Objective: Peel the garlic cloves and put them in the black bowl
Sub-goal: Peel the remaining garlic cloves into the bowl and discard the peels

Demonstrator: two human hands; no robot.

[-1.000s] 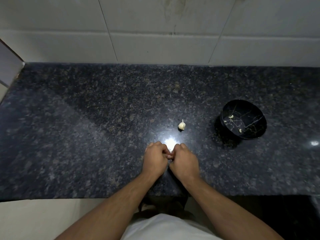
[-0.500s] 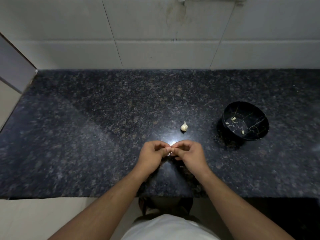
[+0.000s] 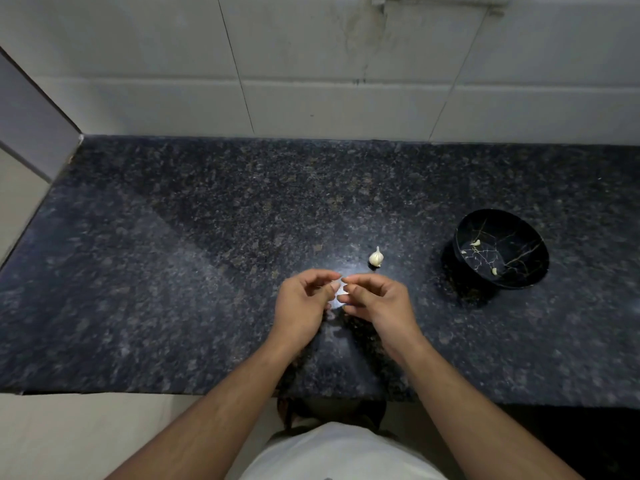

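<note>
My left hand (image 3: 304, 301) and my right hand (image 3: 377, 301) hover close together over the dark counter, fingers curled and fingertips almost meeting. They pinch a small garlic clove between them, mostly lost in a bright glare on the stone. A small whole garlic piece (image 3: 376, 257) with a pointed tip lies on the counter just beyond my right hand. The black bowl (image 3: 519, 237) with thin gold veins stands to the right, apart from both hands. Two peeled cloves lie inside it, one (image 3: 476, 242) near the back left and one (image 3: 494, 271) near the front.
The speckled granite counter (image 3: 173, 271) runs from a white tiled wall (image 3: 311, 98) at the back to its front edge near my body. A pale side panel (image 3: 31, 126) closes the far left corner.
My hands turned from knuckles-up to fingers showing and lifted slightly away from me. The view tilted up, showing more wall. The garlic piece and the bowl stayed put.
</note>
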